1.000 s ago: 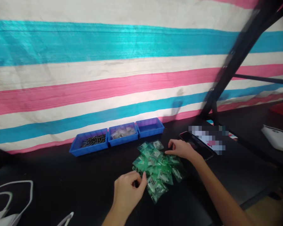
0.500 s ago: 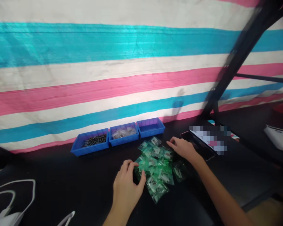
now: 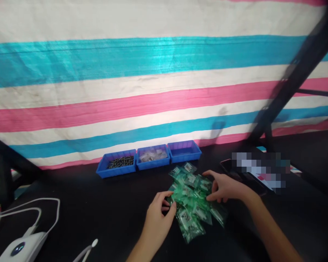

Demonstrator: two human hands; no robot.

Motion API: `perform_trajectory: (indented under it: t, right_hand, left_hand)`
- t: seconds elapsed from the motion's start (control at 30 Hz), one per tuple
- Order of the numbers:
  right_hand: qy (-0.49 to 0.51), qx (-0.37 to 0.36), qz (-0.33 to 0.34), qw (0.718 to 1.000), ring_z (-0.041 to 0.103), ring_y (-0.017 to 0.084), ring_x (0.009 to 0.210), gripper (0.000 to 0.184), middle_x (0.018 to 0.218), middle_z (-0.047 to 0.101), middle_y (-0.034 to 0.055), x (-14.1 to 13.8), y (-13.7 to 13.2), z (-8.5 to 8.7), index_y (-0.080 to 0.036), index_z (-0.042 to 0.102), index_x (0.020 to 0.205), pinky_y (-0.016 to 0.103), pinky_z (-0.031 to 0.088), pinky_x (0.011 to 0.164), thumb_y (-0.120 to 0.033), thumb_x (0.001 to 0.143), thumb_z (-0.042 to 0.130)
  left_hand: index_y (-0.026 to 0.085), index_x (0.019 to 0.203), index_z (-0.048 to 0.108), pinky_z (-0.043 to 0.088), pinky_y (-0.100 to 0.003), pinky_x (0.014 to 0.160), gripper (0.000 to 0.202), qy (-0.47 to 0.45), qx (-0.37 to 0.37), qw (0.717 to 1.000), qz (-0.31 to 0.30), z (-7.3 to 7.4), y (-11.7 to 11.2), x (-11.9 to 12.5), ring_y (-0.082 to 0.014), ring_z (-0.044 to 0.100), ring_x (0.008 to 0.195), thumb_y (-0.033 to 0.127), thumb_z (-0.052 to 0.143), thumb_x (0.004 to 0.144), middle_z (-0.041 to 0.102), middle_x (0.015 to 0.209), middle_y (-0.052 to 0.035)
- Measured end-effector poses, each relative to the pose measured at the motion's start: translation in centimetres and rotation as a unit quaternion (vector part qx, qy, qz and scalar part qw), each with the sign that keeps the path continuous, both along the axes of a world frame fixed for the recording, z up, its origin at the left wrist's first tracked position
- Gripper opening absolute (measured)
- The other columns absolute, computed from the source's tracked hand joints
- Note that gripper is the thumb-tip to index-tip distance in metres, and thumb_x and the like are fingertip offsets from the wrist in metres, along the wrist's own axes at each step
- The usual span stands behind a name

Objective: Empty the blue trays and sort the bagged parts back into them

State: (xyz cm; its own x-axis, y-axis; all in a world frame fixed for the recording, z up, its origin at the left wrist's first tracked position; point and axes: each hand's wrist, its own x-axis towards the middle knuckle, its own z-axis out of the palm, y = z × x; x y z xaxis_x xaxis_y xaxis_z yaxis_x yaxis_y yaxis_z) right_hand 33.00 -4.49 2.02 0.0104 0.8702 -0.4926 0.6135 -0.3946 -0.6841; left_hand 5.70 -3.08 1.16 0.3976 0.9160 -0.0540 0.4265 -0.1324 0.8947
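Note:
A heap of small clear-green plastic bags (image 3: 192, 193) lies on the black table, with small metal parts and labels showing inside several of them. At the heap's left edge is my left hand (image 3: 160, 214), its fingers curved and the thumb apart, touching the outer bags. My right hand (image 3: 225, 186) sits against the right edge with thumb and forefinger spread around the bags there. Both hands look open, and neither lifts a bag. Just under the right hand, one bag (image 3: 218, 214) sticks out at the lower right.
Behind the heap stand three blue trays in a row: one with dark screws (image 3: 121, 162), one with clear bags (image 3: 153, 155), and a bare one (image 3: 184, 151). A dark phone (image 3: 226, 165) lies at right. A white power bank (image 3: 24, 249) with cables is at lower left.
My right hand has come down along the heap's right side, from its upper corner to the middle edge. The left hand stays at the left edge. The view has shifted left.

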Motion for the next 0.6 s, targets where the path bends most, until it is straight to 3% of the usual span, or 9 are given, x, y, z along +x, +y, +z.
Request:
perform_trajectory:
  t: [0.1,0.2,0.37,0.43,0.53,0.6]
  right_hand:
    - [-0.012,0.036,-0.002,0.999,0.06,0.014,0.051,0.082,0.066,0.06,-0.0032,-0.8,0.7,-0.6,-0.021,0.031,0.128,0.02,0.044,0.041,-0.034,0.059,0.073]
    - [-0.089,0.104,0.011,0.991,0.059,0.013,0.054,0.064,0.069,0.062,-0.0022,-1.1,1.3,-0.7,-0.023,0.041,0.123,0.022,0.043,0.046,-0.035,0.067,0.067]
    - [-0.259,0.216,-0.015,0.941,0.061,0.018,0.073,0.026,0.078,0.066,-0.0014,-1.2,1.6,0.2,-0.029,0.059,0.101,0.024,0.037,0.055,-0.04,0.078,0.054]
    - [-0.277,0.234,-0.041,0.931,0.06,0.017,0.073,0.022,0.081,0.066,-0.0014,-1.3,1.6,0.5,-0.029,0.06,0.097,0.024,0.036,0.054,-0.04,0.081,0.05]
    - [-0.28,0.286,-0.054,0.915,0.06,0.018,0.081,0.024,0.095,0.064,0.0004,-1.8,1.7,0.5,-0.029,0.059,0.1,0.026,0.041,0.059,-0.038,0.083,0.047]
    - [-0.261,0.329,-0.019,0.907,0.058,0.02,0.096,0.028,0.109,0.061,0.0024,-2.4,1.9,0.0,-0.028,0.057,0.107,0.029,0.044,0.072,-0.037,0.084,0.046]
  left_hand:
    - [0.018,0.107,0.058,0.05,-0.027,0.071,0.031,-0.05,-0.033,0.998,-0.013,0.1,0.0,0.1,-0.0155,0.06,0.083,0.029,0.049,0.079,0.059,0.105,-0.0093]
    - [0.016,0.11,0.056,0.05,-0.028,0.075,0.034,-0.079,-0.072,0.994,-0.029,0.3,-0.1,0.2,-0.0156,0.061,0.085,0.028,0.051,0.078,0.058,0.108,-0.0111]
    - [0.017,0.111,0.054,0.05,-0.025,0.069,0.035,-0.105,-0.128,0.985,-0.053,0.1,-0.2,0.5,-0.0144,0.061,0.081,0.023,0.052,0.077,0.058,0.108,-0.0111]
    - [0.017,0.105,0.056,0.048,-0.023,0.063,0.028,-0.089,-0.085,0.992,-0.043,0.0,-0.3,0.6,-0.0134,0.06,0.077,0.023,0.051,0.077,0.059,0.1,-0.0086]
    - [0.018,0.08,0.058,0.043,-0.022,0.058,0.012,-0.017,0.044,0.998,-0.032,0.3,-0.6,0.5,-0.0129,0.055,0.07,0.025,0.048,0.08,0.057,0.081,-0.0039]
    - [0.018,0.063,0.055,0.041,-0.024,0.059,0.022,0.027,0.104,0.992,-0.069,0.7,-1.0,0.4,-0.0131,0.052,0.068,0.025,0.045,0.082,0.054,0.071,-0.0022]
